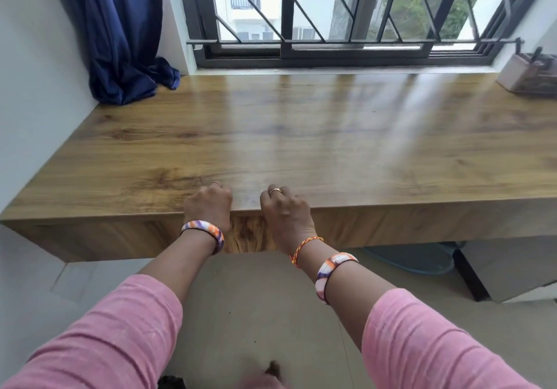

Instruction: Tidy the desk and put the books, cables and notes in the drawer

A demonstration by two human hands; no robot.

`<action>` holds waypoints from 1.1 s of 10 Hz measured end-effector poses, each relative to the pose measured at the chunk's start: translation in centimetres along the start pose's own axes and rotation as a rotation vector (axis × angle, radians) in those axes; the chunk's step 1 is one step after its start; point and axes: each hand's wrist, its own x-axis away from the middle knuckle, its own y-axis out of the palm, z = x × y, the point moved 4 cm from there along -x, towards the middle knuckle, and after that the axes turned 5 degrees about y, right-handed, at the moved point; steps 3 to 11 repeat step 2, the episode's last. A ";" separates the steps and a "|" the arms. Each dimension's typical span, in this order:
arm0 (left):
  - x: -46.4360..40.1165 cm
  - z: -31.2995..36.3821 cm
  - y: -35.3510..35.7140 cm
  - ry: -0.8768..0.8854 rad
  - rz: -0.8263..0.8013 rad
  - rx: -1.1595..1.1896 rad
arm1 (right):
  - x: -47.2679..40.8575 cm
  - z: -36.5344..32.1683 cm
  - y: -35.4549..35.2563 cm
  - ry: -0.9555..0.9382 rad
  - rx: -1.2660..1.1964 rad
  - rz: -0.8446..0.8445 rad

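Desk (301,135) under the window (331,11) — both hands at its front edge.
Curtain (120,41) at far left, box (518,73) at far right; left hand (208,206) beside right hand (284,210).

- Both hands rest at the front edge of the desk (301,135), side by side, fingers curled.
- Left hand (208,206) and right hand (284,210) press against the drawer front (248,234).
- A blue curtain (120,41) pools on the desk's far left corner.
- A box (527,72) sits far right, below the window (331,11).
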 end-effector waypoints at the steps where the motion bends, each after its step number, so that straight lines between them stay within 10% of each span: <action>1: -0.9 1.3 -1.9 0.001 -0.165 -0.080 | -0.2 0.9 -0.6 -0.050 -0.178 -0.198; 2: -1.5 4.4 -2.9 0.125 -0.426 0.001 | 0.1 3.9 -1.1 -0.012 -0.351 -0.347; 11: -1.5 4.4 -2.9 0.125 -0.426 0.001 | 0.1 3.9 -1.1 -0.012 -0.351 -0.347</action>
